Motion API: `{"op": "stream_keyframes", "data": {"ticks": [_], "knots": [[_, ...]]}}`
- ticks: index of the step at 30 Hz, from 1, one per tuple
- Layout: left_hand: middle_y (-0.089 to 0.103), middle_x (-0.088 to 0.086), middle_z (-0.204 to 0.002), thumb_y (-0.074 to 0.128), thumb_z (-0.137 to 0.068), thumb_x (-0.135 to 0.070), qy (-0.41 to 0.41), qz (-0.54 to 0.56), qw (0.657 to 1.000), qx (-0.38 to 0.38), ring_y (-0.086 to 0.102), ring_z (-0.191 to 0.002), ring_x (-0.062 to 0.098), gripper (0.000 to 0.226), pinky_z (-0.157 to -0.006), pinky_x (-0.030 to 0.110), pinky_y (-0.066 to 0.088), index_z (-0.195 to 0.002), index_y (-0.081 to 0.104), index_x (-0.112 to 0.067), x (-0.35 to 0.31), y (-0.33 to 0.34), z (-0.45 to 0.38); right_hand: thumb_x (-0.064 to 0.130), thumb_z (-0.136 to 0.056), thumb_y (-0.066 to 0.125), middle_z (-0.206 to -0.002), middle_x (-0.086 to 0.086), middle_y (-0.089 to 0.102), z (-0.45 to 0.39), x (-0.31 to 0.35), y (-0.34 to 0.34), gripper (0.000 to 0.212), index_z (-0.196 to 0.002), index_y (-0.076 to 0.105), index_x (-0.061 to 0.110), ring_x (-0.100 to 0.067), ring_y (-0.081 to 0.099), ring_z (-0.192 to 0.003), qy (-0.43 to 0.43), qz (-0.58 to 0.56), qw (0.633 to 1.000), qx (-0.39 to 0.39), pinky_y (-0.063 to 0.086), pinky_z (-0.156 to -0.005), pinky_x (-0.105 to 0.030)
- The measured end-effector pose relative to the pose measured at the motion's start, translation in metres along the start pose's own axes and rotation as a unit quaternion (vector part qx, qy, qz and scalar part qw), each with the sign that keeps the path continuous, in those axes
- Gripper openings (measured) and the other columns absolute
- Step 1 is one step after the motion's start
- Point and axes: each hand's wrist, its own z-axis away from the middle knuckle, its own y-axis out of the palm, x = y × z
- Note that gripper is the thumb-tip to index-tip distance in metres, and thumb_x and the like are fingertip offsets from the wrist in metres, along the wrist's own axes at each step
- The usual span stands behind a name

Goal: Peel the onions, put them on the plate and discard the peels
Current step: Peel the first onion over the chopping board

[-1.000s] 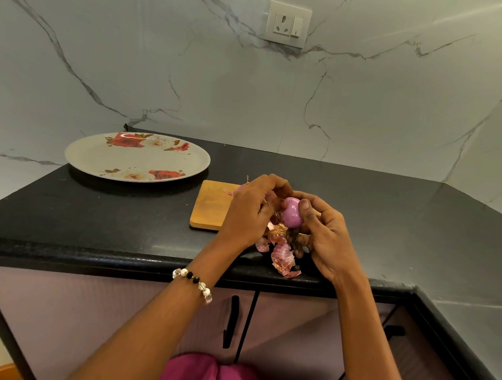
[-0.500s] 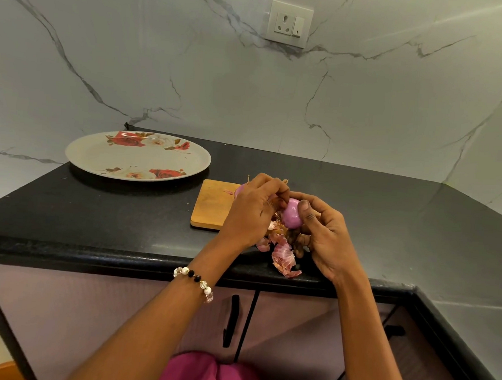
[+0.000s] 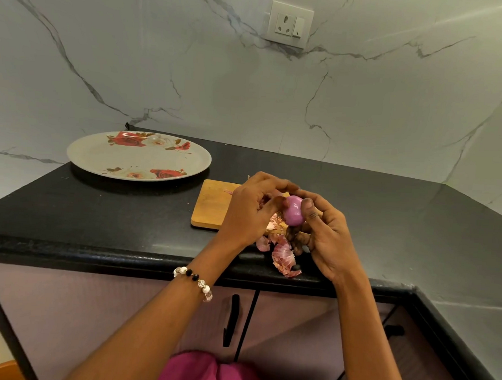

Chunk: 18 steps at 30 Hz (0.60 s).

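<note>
Head-worn view — forward, downward, near hands

Peeled onion (image 3: pixel 294 213) gripped between both hands: left hand (image 3: pixel 251 210), right hand (image 3: pixel 326 238). Peels (image 3: pixel 282 255) heaped on counter (image 3: pixel 124 223); plate (image 3: pixel 99 158) behind.

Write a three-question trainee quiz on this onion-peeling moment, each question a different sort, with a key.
1. True or false: the flowered plate already holds a peeled onion.
2. Multiple choice: where do the loose peels lie? A) on the plate B) on the black counter near its front edge C) on the floor
3. Fill in: the right hand holds the pink ____ while the left hand works at its skin, above the wooden board.

Key: 1 false; 2 B; 3 onion.
</note>
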Motion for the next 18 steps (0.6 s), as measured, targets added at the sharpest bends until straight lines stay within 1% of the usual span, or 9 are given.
{"op": "stream_keyframes", "data": {"ticks": [2, 3, 5, 7, 10, 11, 14, 16, 18], "knots": [[0.065, 0.001, -0.105, 0.069, -0.085, -0.006, 0.002, -0.005, 1.0, -0.001, 0.062, -0.094, 0.009, 0.022, -0.078, 0.017, 0.051, -0.106, 0.073, -0.013, 0.0021, 0.0009, 0.0003, 0.031, -0.095, 0.053, -0.118, -0.018, 0.067, 0.0, -0.0003, -0.0007, 0.041, -0.126, 0.059, 0.005, -0.028, 0.068, -0.098, 0.003, 0.001, 1.0, 0.003, 0.056, -0.067, -0.038], [0.066, 0.0, -0.102, 0.071, -0.083, -0.006, 0.0, -0.005, 1.0, -0.009, 0.063, -0.09, 0.009, 0.02, -0.076, 0.016, 0.051, -0.101, 0.073, -0.012, 0.0023, 0.0009, 0.0004, 0.031, -0.095, 0.053, -0.117, -0.018, 0.068, 0.0, -0.0002, -0.0008, 0.041, -0.126, 0.059, 0.005, -0.03, 0.068, -0.098, 0.004, 0.005, 1.0, 0.007, 0.056, -0.067, -0.039], [0.068, -0.003, -0.094, 0.073, -0.08, -0.006, -0.005, -0.001, 1.0, -0.026, 0.063, -0.08, 0.005, 0.014, -0.07, 0.012, 0.049, -0.092, 0.073, -0.011, 0.0002, -0.0005, 0.0007, 0.032, -0.094, 0.054, -0.114, -0.016, 0.07, 0.0005, 0.0005, -0.0006, 0.041, -0.125, 0.06, 0.006, -0.029, 0.068, -0.093, 0.006, 0.015, 1.0, 0.014, 0.054, -0.064, -0.039], [0.068, -0.005, -0.089, 0.074, -0.078, -0.005, -0.012, 0.007, 0.999, -0.033, 0.062, -0.076, 0.003, 0.011, -0.066, 0.009, 0.047, -0.087, 0.072, -0.012, -0.002, -0.0017, 0.0008, 0.032, -0.093, 0.055, -0.11, -0.014, 0.071, 0.0007, 0.0009, -0.0001, 0.04, -0.124, 0.061, 0.008, -0.028, 0.068, -0.09, 0.007, 0.018, 1.0, 0.015, 0.054, -0.06, -0.037], [0.065, -0.009, -0.087, 0.072, -0.079, -0.004, -0.006, -0.008, 1.0, -0.024, 0.059, -0.077, -0.005, 0.009, -0.065, 0.007, 0.044, -0.085, 0.071, -0.011, -0.0005, -0.0009, 0.0005, 0.031, -0.094, 0.054, -0.112, -0.018, 0.069, 0.0007, 0.0006, -0.0005, 0.039, -0.124, 0.061, 0.007, -0.027, 0.068, -0.086, 0.007, 0.016, 1.0, 0.016, 0.054, -0.051, -0.03], [0.064, -0.009, -0.088, 0.071, -0.08, -0.003, -0.003, -0.018, 1.0, -0.015, 0.058, -0.078, -0.006, 0.009, -0.066, 0.007, 0.043, -0.085, 0.07, -0.011, 0.0008, 0.0, 0.0003, 0.031, -0.094, 0.054, -0.113, -0.019, 0.068, 0.0004, 0.0003, -0.0008, 0.039, -0.124, 0.062, 0.007, -0.027, 0.068, -0.085, 0.008, 0.015, 1.0, 0.015, 0.054, -0.051, -0.03], [0.061, -0.006, -0.092, 0.065, -0.084, -0.001, -0.01, -0.051, 0.999, 0.013, 0.055, -0.084, -0.004, 0.009, -0.073, 0.008, 0.041, -0.087, 0.067, -0.01, 0.0046, 0.0034, -0.0003, 0.032, -0.093, 0.055, -0.115, -0.018, 0.067, -0.0005, -0.0007, -0.0014, 0.04, -0.124, 0.061, 0.006, -0.028, 0.067, -0.089, 0.007, 0.013, 1.0, 0.008, 0.055, -0.058, -0.036], [0.058, -0.004, -0.092, 0.061, -0.087, 0.0, -0.025, -0.064, 0.997, 0.023, 0.052, -0.082, 0.0, 0.009, -0.074, 0.008, 0.039, -0.088, 0.063, -0.009, 0.0046, 0.0053, -0.0006, 0.032, -0.093, 0.055, -0.114, -0.016, 0.068, -0.0005, 0.0002, -0.0004, 0.04, -0.124, 0.061, 0.007, -0.027, 0.066, -0.088, 0.004, 0.002, 1.0, 0.005, 0.056, -0.057, -0.033], [0.055, -0.005, -0.09, 0.057, -0.09, 0.0, -0.051, -0.055, 0.997, 0.014, 0.051, -0.079, -0.001, 0.014, -0.071, 0.006, 0.039, -0.086, 0.059, -0.013, 0.003, 0.005, -0.001, 0.03, -0.093, 0.055, -0.112, -0.012, 0.068, 0.0005, 0.002, 0.0008, 0.037, -0.123, 0.062, 0.009, -0.023, 0.067, -0.087, -0.003, -0.015, 1.0, 0.002, 0.059, -0.058, -0.03]]}}
